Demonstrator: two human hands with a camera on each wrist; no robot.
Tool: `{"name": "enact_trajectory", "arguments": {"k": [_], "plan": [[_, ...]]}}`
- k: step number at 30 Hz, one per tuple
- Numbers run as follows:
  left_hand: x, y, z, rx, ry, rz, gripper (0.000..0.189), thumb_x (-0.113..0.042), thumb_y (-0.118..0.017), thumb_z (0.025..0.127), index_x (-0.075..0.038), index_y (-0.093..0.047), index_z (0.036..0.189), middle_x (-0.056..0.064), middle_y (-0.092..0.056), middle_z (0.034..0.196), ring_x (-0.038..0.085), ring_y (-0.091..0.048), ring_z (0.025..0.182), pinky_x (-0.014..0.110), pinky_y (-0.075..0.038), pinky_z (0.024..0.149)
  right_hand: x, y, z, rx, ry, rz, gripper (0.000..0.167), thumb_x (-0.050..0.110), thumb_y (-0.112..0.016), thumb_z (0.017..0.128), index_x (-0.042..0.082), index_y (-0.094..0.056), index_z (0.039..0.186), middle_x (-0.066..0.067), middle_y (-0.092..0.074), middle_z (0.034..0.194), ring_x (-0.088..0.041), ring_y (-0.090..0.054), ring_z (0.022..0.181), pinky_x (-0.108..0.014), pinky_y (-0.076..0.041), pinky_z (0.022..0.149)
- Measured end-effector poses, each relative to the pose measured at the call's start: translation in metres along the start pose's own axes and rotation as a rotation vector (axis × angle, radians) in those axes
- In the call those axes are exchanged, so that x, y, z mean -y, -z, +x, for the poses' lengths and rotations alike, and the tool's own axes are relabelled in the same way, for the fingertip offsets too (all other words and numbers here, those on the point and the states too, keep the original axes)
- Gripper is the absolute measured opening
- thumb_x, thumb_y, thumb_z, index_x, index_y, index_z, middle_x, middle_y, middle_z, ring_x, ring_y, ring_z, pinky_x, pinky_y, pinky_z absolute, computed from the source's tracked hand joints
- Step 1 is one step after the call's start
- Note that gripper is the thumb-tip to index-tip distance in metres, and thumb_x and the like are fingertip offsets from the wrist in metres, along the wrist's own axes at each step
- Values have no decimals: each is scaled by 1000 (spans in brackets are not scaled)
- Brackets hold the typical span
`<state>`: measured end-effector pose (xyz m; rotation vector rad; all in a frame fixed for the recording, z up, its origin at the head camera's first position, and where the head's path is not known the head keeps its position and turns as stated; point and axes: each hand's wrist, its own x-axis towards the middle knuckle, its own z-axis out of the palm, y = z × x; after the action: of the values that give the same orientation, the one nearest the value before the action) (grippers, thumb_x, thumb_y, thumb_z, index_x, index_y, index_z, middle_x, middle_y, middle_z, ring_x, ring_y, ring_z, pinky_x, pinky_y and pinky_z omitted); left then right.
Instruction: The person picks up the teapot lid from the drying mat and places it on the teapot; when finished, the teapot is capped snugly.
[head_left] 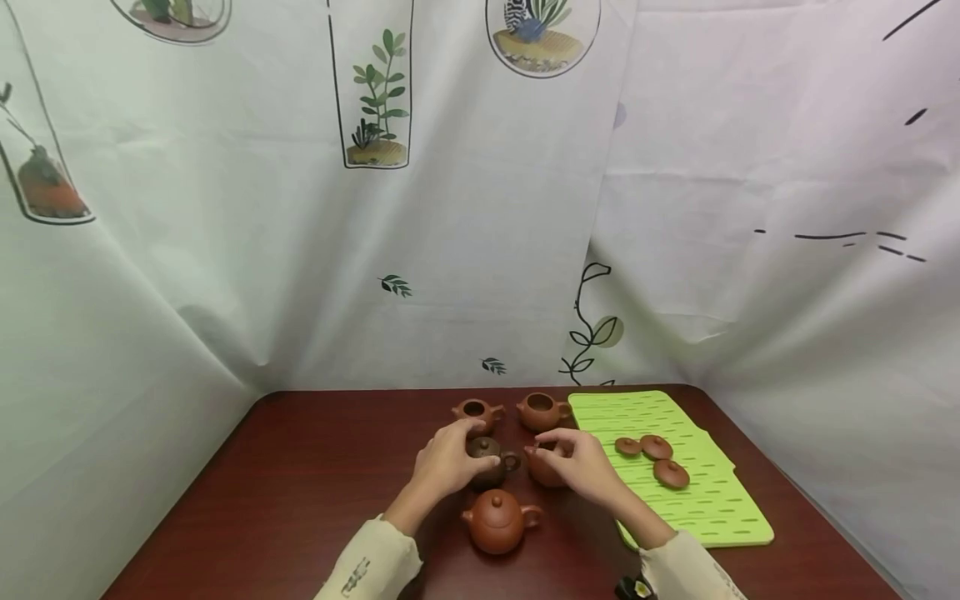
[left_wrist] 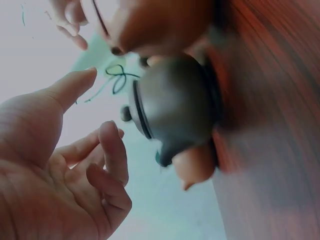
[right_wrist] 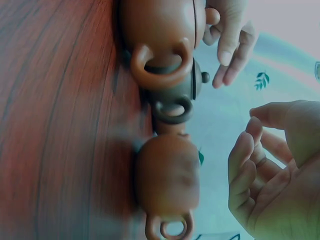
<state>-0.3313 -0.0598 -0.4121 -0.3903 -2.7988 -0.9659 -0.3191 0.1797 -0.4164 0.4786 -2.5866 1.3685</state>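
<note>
A dark brown teapot [head_left: 487,469] with its lid on stands mid-table. My left hand [head_left: 448,458] hovers beside its lid, thumb and fingers apart; the left wrist view shows a gap between that hand and the teapot [left_wrist: 175,102]. To the right, my right hand [head_left: 581,463] hangs over a lidless reddish-brown teapot [head_left: 544,473], which it partly covers. The right wrist view shows its thumb and fingertips bent close together with nothing visible between them, apart from the teapot [right_wrist: 167,175]. Nearest me sits an orange-brown lidded teapot [head_left: 497,523].
Two lidless teapots, a smaller one [head_left: 477,413] and a larger one [head_left: 540,412], stand at the back. On the right lies a green mat [head_left: 708,508] bearing three lids [head_left: 671,474]. A patterned white cloth [head_left: 465,233] hangs behind the dark red table [head_left: 315,483].
</note>
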Motion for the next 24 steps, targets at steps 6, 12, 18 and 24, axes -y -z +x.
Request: {"name": "enact_trajectory", "arguments": {"k": [6,12,18,24], "plan": [[-13,-8,1,23,-63,-21,50,-43,-81,82,-27,-66,127,-2,-64,127,28,-62,113,53,-51,79,-10,20,-12,-2,8,-38,21,16,-71,93,5,-73,111,-1,-56,65,-8,-47,49,-25,-40,46],[-22,-16,4,43,-102,-38,49,-42,-81,81,-26,-67,125,-3,-66,126,26,-64,110,54,-50,78,-21,41,-25,-40,-1,-47,22,17,-73,92,3,-73,109,-3,-57,63,-6,-47,48,-25,-40,44],[-35,-22,8,84,-92,-50,51,-41,-81,82,-24,-66,127,-3,-65,127,25,-64,109,55,-49,80,-30,63,-37,-66,-48,-37,23,17,-73,92,2,-73,110,-10,-57,64,-8,-48,46,-25,-39,42],[-40,-26,11,144,-96,-66,54,-41,-82,81,-21,-65,128,0,-65,125,29,-62,113,68,-41,91,-40,79,-44,-92,-78,-51,24,18,-72,92,4,-73,111,-2,-56,65,-10,-50,47,-26,-40,43]]}}
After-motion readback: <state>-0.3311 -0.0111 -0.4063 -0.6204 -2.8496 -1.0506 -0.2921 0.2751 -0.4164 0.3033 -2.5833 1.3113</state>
